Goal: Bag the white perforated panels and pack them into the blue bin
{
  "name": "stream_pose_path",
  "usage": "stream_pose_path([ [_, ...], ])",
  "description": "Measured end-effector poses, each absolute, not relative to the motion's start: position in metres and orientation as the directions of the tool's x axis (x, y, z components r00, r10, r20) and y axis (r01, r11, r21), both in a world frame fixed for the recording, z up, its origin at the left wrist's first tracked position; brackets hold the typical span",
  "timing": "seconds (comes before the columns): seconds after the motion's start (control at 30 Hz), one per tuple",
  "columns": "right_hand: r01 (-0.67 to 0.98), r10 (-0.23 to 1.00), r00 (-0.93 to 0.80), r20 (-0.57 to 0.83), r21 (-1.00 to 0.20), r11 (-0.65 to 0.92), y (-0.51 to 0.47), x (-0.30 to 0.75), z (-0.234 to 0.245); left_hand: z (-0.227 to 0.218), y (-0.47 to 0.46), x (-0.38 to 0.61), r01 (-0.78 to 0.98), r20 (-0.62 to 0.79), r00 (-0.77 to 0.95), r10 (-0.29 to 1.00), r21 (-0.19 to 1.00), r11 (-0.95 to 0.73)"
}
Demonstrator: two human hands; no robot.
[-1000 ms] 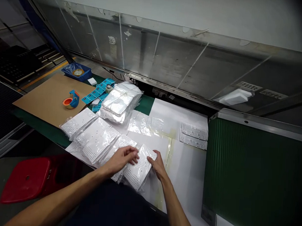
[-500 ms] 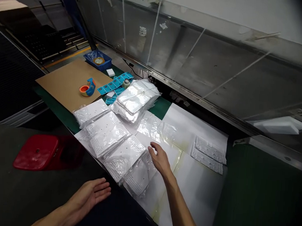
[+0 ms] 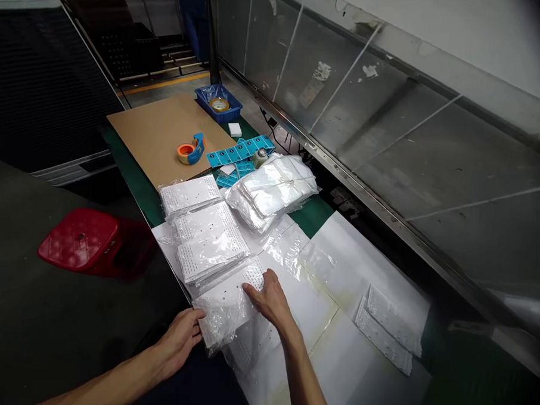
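Note:
Several piles of white printed sheets with small holes, in clear plastic bags, lie in a row along the table's near edge. My left hand [image 3: 181, 339] grips the near end of the closest bagged white sheets [image 3: 230, 290], its thumb on top and its fingers at the side. At the far end of the same pile, my right hand [image 3: 269, 298] has its thumb on top and its fingers around the edge. Just beyond lies another bagged pile [image 3: 212, 248]. A further bagged pile, partly hidden by my right arm, lies closer to me.
A stack of clear plastic bags [image 3: 280, 182] sits behind the piles. Farther back are a tape dispenser [image 3: 190, 150] on brown cardboard [image 3: 152, 137], blue labels [image 3: 240, 150] and a blue bin [image 3: 231, 111]. White panels [image 3: 387, 327] lie right; a red stool [image 3: 78, 239] stands left.
Both hands have closed in on the nearer bagged pile, the left from off the table and the right from above the sheets. The view has shifted, too.

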State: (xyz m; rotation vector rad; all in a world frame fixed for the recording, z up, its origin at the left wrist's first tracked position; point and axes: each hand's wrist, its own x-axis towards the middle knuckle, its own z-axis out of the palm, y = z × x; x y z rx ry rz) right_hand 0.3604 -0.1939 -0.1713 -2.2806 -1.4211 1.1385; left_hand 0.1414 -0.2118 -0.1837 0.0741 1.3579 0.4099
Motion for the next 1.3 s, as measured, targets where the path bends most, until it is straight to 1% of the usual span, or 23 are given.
stream_pose_path([
  [0.07, 0.639, 0.811, 0.237, -0.534, -0.543, -0.545, -0.191, 0.362, -0.169, -0.183, -0.210, 0.140, -0.247, -0.927, 0.155, 0.340, 0.297, 0.922],
  [0.17, 0.593, 0.785, 0.268, -0.559, -0.546, -0.591, -0.193, 0.362, -0.162, -0.185, -0.207, 0.137, -0.257, -0.929, 0.156, 0.336, 0.290, 0.922],
  [0.3, 0.500, 0.737, 0.153, -0.658, -0.591, -0.632, -0.195, 0.363, -0.164, -0.191, -0.209, 0.131, -0.227, -0.942, 0.167, 0.292, 0.252, 0.941],
  [0.37, 0.517, 0.739, 0.117, -0.663, -0.595, -0.615, -0.192, 0.366, -0.171, -0.189, -0.208, 0.131, -0.234, -0.943, 0.192, 0.271, 0.224, 0.946],
  [0.43, 0.546, 0.732, 0.097, -0.674, -0.579, -0.606, -0.185, 0.370, -0.178, -0.184, -0.205, 0.132, -0.276, -0.945, 0.213, 0.248, 0.185, 0.943],
  [0.5, 0.554, 0.694, 0.086, -0.715, -0.545, -0.629, -0.176, 0.373, -0.181, -0.182, -0.201, 0.135, -0.322, -0.943, 0.238, 0.233, 0.150, 0.935],
  [0.6, 0.553, 0.658, 0.092, -0.748, -0.511, -0.658, -0.166, 0.369, -0.178, -0.186, -0.198, 0.135, -0.354, -0.938, 0.253, 0.235, 0.137, 0.925],
  [0.8, 0.346, 0.580, 0.197, -0.790, -0.497, -0.796, -0.171, 0.355, -0.175, -0.205, -0.200, 0.130, -0.346, -0.941, 0.225, 0.253, 0.165, 0.923],
  [1.0, 0.391, 0.530, 0.086, -0.844, -0.461, -0.797, -0.161, 0.374, -0.196, -0.210, -0.199, 0.131, -0.401, -0.927, 0.286, 0.243, 0.115, 0.909],
  [1.13, 0.363, 0.461, 0.014, -0.887, -0.425, -0.829, -0.159, 0.378, -0.202, -0.219, -0.205, 0.129, -0.420, -0.934, 0.287, 0.212, 0.077, 0.904],
  [1.23, 0.337, 0.481, 0.005, -0.877, -0.451, -0.826, -0.160, 0.377, -0.204, -0.227, -0.210, 0.126, -0.457, -0.923, 0.305, 0.233, 0.073, 0.887],
  [1.3, 0.360, 0.493, -0.023, -0.870, -0.467, -0.808, -0.157, 0.379, -0.208, -0.229, -0.209, 0.126, -0.472, -0.916, 0.306, 0.259, 0.090, 0.877],
])
